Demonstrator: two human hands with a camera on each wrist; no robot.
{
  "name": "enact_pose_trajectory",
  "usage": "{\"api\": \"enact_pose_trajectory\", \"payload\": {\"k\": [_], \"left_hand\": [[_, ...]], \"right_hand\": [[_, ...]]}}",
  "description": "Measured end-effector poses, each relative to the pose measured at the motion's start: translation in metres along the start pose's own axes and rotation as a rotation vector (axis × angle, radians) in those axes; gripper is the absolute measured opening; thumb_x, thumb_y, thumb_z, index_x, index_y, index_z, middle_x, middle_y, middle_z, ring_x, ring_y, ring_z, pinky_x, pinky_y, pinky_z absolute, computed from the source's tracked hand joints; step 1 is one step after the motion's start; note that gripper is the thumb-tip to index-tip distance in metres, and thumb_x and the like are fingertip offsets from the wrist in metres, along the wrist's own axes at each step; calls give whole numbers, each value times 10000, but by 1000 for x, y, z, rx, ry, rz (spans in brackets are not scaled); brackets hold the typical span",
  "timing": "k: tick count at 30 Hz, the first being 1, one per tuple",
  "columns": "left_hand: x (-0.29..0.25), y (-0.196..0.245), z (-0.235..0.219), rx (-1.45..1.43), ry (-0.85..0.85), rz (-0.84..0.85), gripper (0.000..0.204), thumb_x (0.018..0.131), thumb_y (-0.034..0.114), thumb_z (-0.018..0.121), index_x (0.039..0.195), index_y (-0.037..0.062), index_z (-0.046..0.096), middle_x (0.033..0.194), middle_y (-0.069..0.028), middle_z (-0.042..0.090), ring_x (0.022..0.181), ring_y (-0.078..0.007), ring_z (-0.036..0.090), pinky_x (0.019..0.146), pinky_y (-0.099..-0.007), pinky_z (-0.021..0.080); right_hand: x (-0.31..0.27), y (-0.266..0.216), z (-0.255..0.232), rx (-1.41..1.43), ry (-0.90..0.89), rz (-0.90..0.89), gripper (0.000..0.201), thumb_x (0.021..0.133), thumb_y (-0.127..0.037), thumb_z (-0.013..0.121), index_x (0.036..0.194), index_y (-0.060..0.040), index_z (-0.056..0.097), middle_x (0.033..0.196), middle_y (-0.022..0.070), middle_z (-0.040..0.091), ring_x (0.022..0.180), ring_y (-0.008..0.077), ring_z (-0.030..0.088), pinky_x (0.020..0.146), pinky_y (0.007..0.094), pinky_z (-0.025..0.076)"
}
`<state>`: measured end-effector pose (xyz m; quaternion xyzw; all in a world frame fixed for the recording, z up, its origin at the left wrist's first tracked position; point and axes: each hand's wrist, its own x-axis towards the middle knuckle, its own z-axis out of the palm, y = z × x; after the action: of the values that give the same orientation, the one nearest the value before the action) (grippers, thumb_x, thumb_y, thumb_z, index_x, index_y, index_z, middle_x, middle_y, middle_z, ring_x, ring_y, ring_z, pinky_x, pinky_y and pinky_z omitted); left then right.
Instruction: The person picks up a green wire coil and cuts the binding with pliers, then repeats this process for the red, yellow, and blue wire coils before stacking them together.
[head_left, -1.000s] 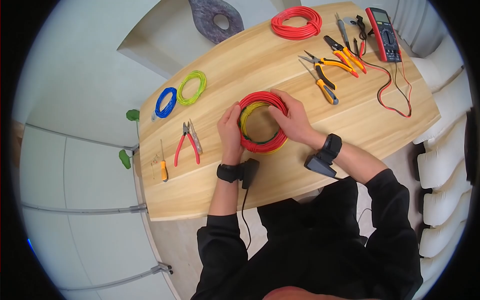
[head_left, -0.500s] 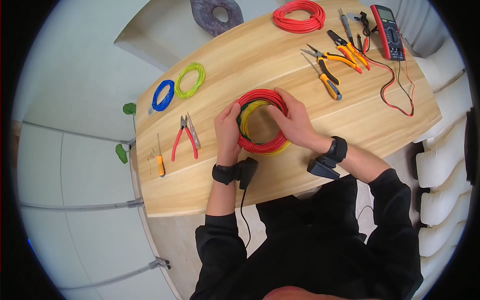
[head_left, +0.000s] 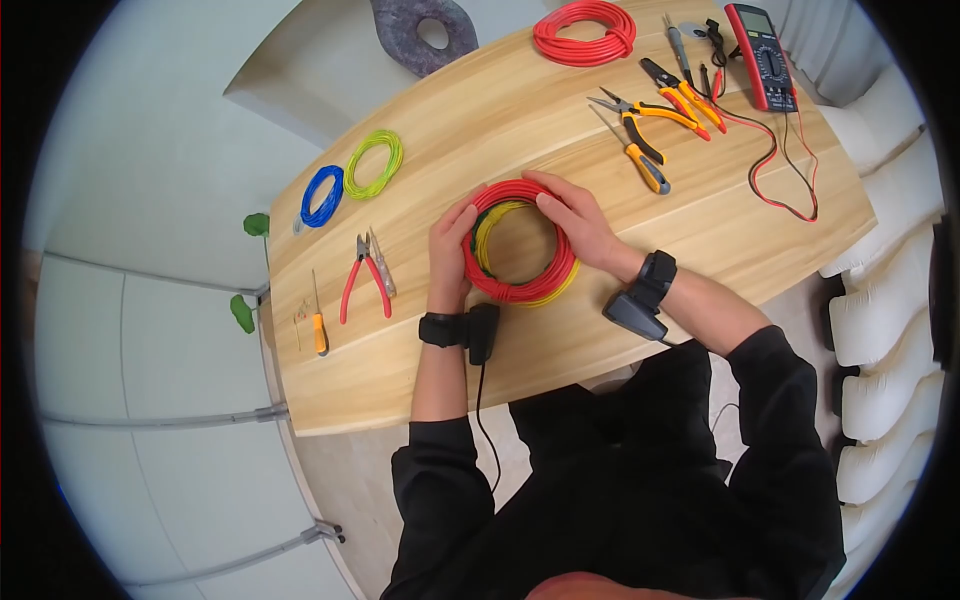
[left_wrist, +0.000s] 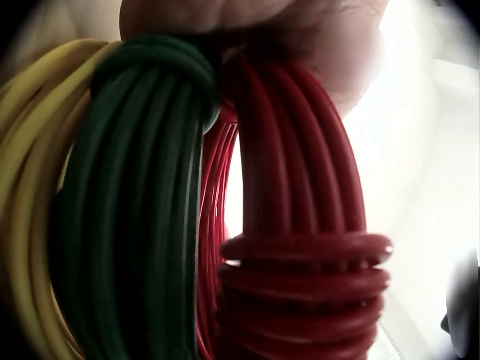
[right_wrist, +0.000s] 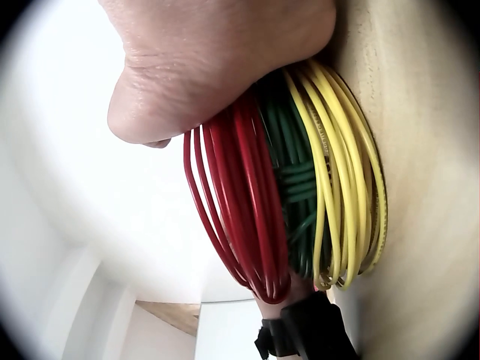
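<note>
Both hands hold a stack of three wire coils over the table. The red coil (head_left: 512,291) lies uppermost, facing the head camera. Under it comes a green coil (left_wrist: 131,217), its turns bound by a wrap of its own wire. A yellow coil (right_wrist: 351,180) is lowest, on the tabletop side in the right wrist view. My left hand (head_left: 450,255) grips the stack's left side, thumb over the red turns. Around the far right side curls my right hand (head_left: 585,228), its thumb on the red coil's inner edge. The fingers beneath are mostly hidden.
On the wooden table (head_left: 430,380), blue (head_left: 322,197) and yellow-green (head_left: 373,165) coils, red-handled cutters (head_left: 365,280) and a screwdriver (head_left: 319,330) lie left. Another red coil (head_left: 584,33) lies at the back. Pliers (head_left: 640,120), more tools and a multimeter (head_left: 763,60) lie right.
The right hand has slid slightly toward the far side of the ring, its thumb now higher on the red turns. The head view has shifted a little; the left hand keeps its grip.
</note>
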<state>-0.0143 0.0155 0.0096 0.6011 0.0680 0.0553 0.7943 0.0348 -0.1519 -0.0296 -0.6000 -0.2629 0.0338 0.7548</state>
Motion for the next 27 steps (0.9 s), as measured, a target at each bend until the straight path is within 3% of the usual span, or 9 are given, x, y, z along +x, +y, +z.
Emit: {"api": "enact_pose_trajectory", "payload": {"k": [5,12,20,22,27], "left_hand": [[2,2,-2,-75,43,-41,307,865,71,435,1113,-91,515,1062,-151,586,951,-199,572,848,-289,448],[-5,12,5,-18,122,-65,263,861,72,438,1051,-78,540,971,-136,608,872,-188,586,796,-287,467],[-4,3,4,89,138,-62,243,850,73,461,1025,-62,563,937,-108,612,837,-152,580,762,-252,462],[-4,3,4,134,136,-68,271,855,76,420,1045,-70,547,993,-131,600,900,-179,574,809,-270,448],[0,-3,-2,27,144,-65,245,843,73,466,1022,-63,565,947,-118,613,849,-161,581,772,-256,461]], "right_hand": [[3,-4,8,123,107,26,379,878,-240,498,1099,65,525,1017,168,605,953,184,558,834,268,416],[-2,-25,12,53,153,29,352,882,-232,488,1063,64,541,940,169,621,884,178,575,782,269,434],[-3,-10,8,-123,123,53,392,854,-280,511,1055,56,538,967,215,598,910,285,580,796,319,438],[-3,-10,7,-148,109,50,392,853,-280,511,1060,52,534,972,213,594,912,291,576,800,321,437],[-4,-9,7,-169,97,36,390,850,-279,512,1063,48,526,973,210,587,913,301,569,805,327,434]]}}
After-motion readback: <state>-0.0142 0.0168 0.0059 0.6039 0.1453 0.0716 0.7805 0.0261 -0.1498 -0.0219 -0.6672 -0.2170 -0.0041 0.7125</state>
